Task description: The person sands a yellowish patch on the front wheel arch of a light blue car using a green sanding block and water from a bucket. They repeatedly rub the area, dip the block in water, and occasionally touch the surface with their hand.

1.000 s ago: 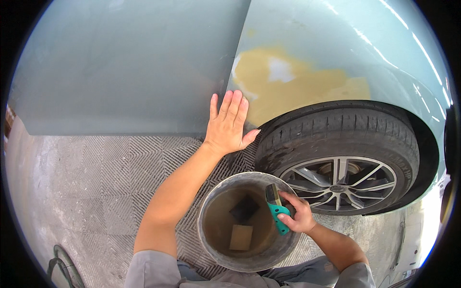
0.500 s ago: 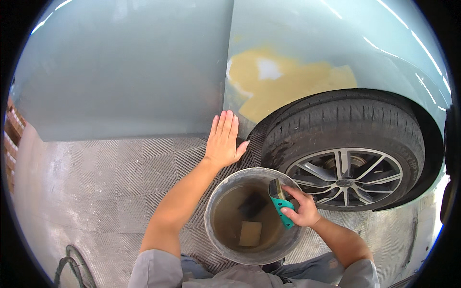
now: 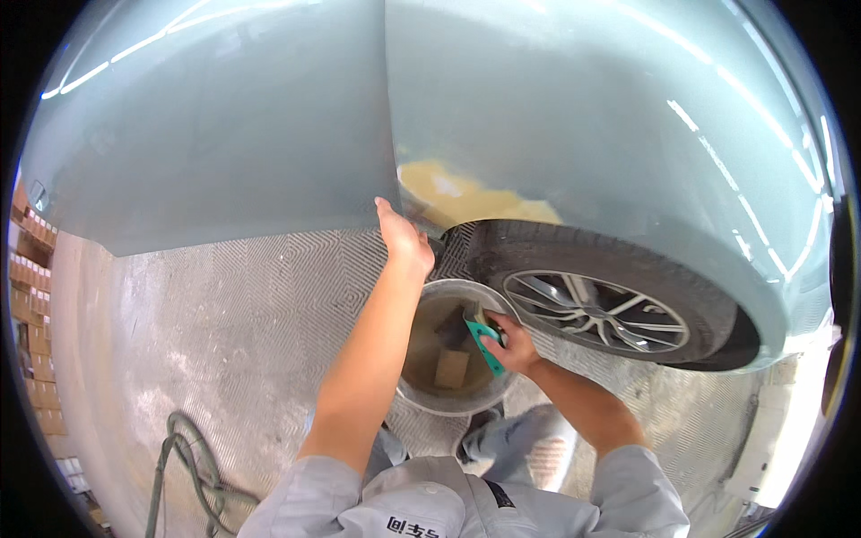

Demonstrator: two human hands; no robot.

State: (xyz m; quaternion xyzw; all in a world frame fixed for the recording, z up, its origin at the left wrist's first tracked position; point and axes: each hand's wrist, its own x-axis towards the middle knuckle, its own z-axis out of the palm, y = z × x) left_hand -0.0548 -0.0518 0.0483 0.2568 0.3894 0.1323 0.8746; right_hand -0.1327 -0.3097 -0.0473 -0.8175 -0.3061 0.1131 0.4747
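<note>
My left hand is open at the lower edge of the pale blue-grey car body, by the seam between door and fender. Its fingers are seen nearly end-on; I cannot tell how much of it touches the panel. On the fender, a yellowish filler patch with a whitish spot lies just right of that hand. My right hand is closed around a green sanding block, held over a round grey bucket. Murky brown water in the bucket shows a tan rectangular pad and a dark piece.
The car's wheel stands right beside the bucket. A green hose lies coiled on the patterned floor at lower left. Stacked boxes line the far left edge. My feet are behind the bucket, close to it.
My view has shifted, so car and bucket appear higher and more of the fender shows. My left hand has turned from lying flat, fingers up, to edge-on. The right hand still holds the sanding block.
</note>
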